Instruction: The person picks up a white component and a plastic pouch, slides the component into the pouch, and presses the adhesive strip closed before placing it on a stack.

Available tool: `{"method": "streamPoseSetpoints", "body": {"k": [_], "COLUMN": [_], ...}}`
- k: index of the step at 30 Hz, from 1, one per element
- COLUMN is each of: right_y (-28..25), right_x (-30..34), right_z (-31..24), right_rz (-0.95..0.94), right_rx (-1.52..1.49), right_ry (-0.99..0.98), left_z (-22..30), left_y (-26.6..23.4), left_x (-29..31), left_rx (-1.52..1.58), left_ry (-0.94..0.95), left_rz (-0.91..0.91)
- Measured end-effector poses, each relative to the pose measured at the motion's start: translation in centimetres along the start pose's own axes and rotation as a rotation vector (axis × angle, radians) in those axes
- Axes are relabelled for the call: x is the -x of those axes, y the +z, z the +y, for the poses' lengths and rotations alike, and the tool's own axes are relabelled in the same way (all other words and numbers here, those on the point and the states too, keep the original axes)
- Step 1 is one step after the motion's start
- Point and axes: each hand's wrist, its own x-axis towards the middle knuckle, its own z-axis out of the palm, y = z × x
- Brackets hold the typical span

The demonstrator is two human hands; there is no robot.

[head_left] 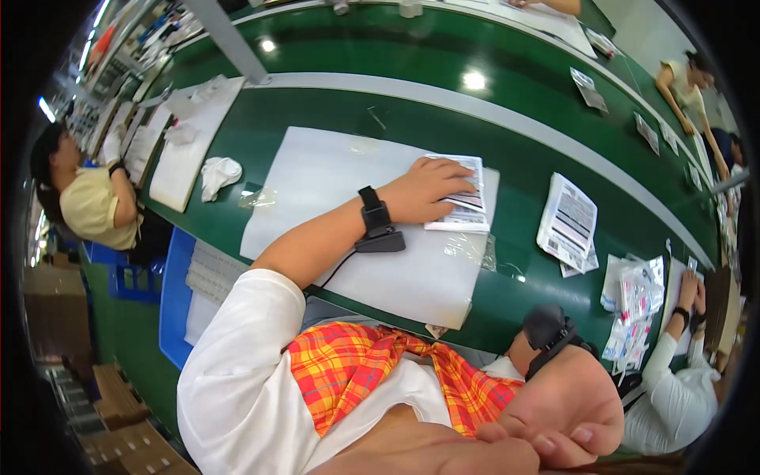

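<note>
head cam | fisheye, looks down fm above | close on green table (507, 87) | edges bend
</note>
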Motion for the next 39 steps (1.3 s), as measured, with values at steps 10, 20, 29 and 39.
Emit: {"method": "streamPoseSetpoints", "body": {"k": [10, 20, 29, 39], "right_y": [-1.7, 2.6, -1.8, -2.6], "right_x": [-4.0, -3.0, -4.0, -5.8], "right_z": [-2.2, -3.9, -4.0, -3.2], "right_rz": [-0.487, -1.004, -1.17, -0.848], "right_rx": [-0.514, -0.832, -0.731, -0.967], "right_ry": [0.506, 0.483, 0.67, 0.64], "left_z": [0.1, -0.2, -0.3, 0.1], "left_y": [1.2, 1.0, 0.6, 0.5], "left_x": [-0.3, 0.0, 0.4, -0.2], "left_rx": [0.04, 0.031, 0.036, 0.041], "left_ry": [0.033, -0.008, -0.035, -0.004], "left_rz": [-0.015, -0.001, -0.06, -0.057]}}
